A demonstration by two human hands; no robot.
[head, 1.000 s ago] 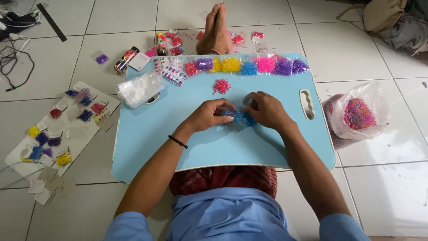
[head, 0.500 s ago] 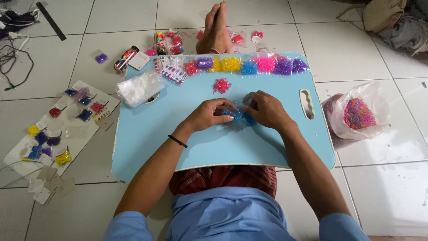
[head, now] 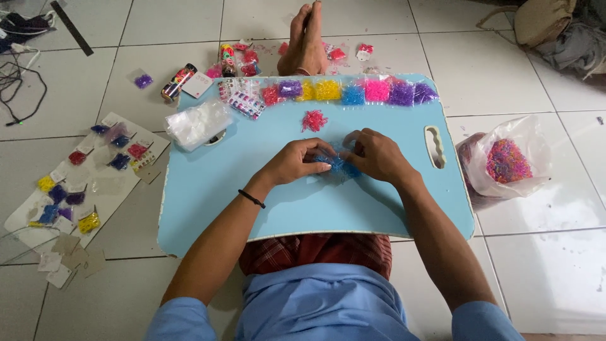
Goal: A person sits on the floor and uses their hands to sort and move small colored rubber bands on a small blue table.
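A light blue lap tray [head: 208, 189] rests over my legs. At its middle, my left hand [head: 293, 161] and my right hand [head: 375, 155] meet over a small heap of blue rubber bands [head: 338, 165], fingertips pinching into it from both sides. A small pink clump of bands [head: 314, 120] lies just beyond my hands. Along the tray's far edge runs a row of small bags of bands [head: 353, 92] in red, purple, yellow, blue and pink.
A crumpled clear plastic bag [head: 197, 123] sits at the tray's left corner. A bag of mixed-colour bands [head: 507, 161] lies on the tiles to the right. Filled sachets on white card [head: 76, 183] lie to the left. My foot [head: 306, 38] stretches beyond the tray.
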